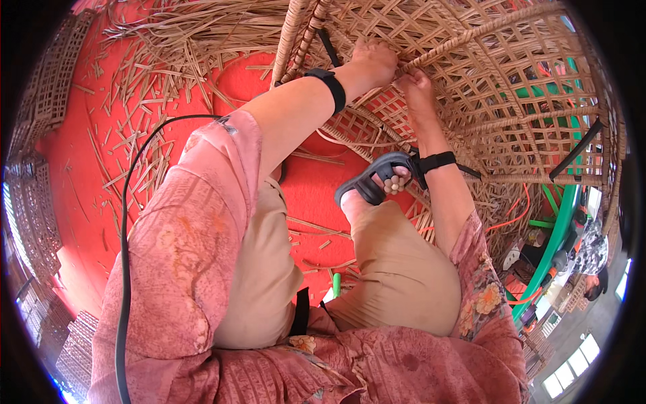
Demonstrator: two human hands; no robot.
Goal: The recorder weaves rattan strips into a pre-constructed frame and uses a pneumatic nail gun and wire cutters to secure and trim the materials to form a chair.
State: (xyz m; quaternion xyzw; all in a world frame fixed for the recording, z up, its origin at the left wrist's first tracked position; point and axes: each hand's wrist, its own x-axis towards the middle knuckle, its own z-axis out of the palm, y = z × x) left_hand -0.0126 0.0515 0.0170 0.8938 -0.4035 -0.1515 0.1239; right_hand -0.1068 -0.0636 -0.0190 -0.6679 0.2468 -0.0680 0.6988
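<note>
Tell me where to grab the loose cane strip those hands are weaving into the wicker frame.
Probably best to pinch the cane strip close to the wrapped rib, between the left hand and right hand, coming from the person's side. It is thin and flat, so a fingertip pinch across its width should keep it from twisting against the wicker frame.

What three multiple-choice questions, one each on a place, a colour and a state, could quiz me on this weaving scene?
1. Where are both hands?
A. on the wicker frame
B. on the knees
C. on the cable

2. What colour is the floor?
A. blue
B. red
C. white

3. How is the foot dressed?
A. bare
B. in a boot
C. in a sandal

Answers:
1 A: the left hand and right hand both grip strands of the wicker frame.
2 B: the floor shows red under the cuttings.
3 C: dark straps of a sandal cross the toes.
</note>
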